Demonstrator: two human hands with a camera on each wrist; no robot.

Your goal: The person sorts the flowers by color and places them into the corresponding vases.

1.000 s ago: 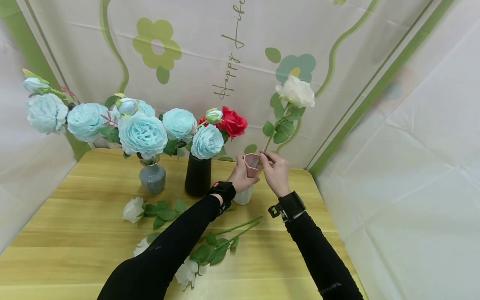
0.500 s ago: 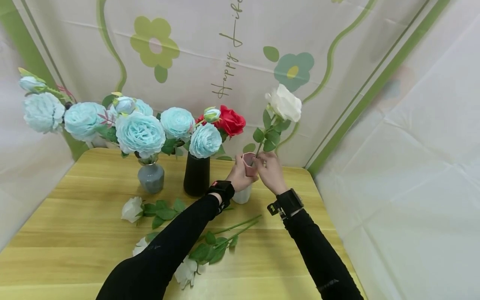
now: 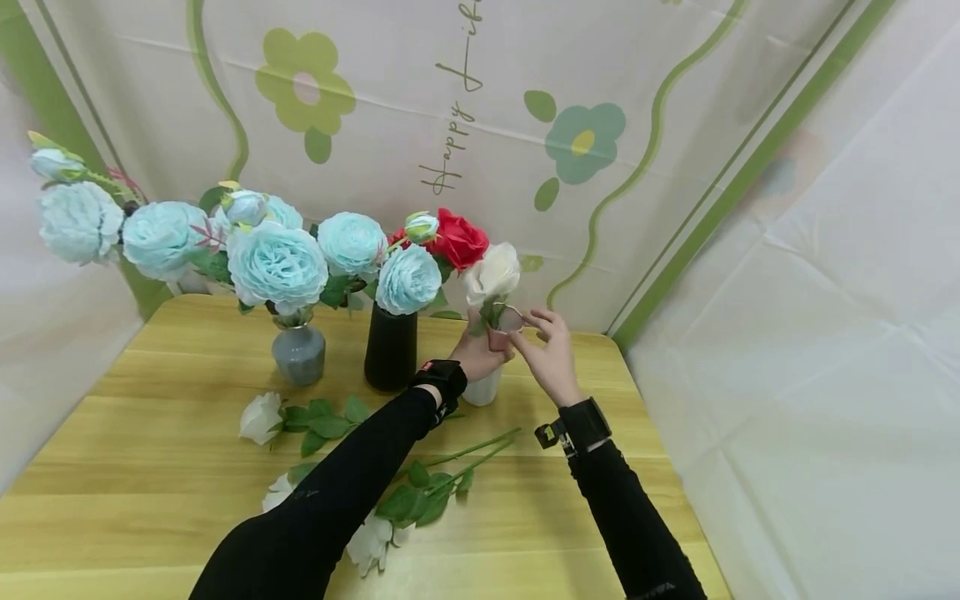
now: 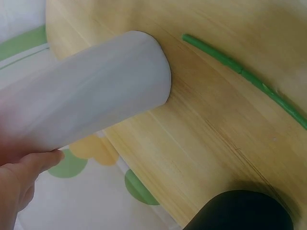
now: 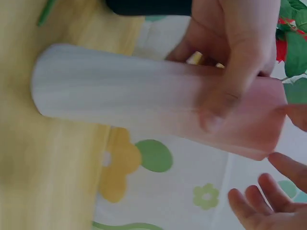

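A tall vase (image 3: 482,388), white below and pink toward its faceted mouth, stands upright on the table. My left hand (image 3: 478,358) grips it just under the rim, with the thumb across the pink part in the right wrist view. A white rose (image 3: 493,272) sits in the mouth, leaning left, its bloom and some leaves above the rim. My right hand (image 3: 551,354) is at the right side of the rim. Its fingertips (image 5: 279,162) touch the edge, the other fingers are loosely spread, and no stem shows in them. Inside the vase, the stem is hidden.
Left of it stand a black vase (image 3: 392,354) with a red rose (image 3: 459,239) and a grey vase (image 3: 299,354) with pale blue flowers (image 3: 277,265). White roses (image 3: 260,418) with green stems lie on the wooden table (image 3: 150,467), partly under my left arm.
The white rose has sunk into the vase and tipped from right to left. My right hand has let go of its stem and its fingers have spread at the rim. My left hand keeps its grip.
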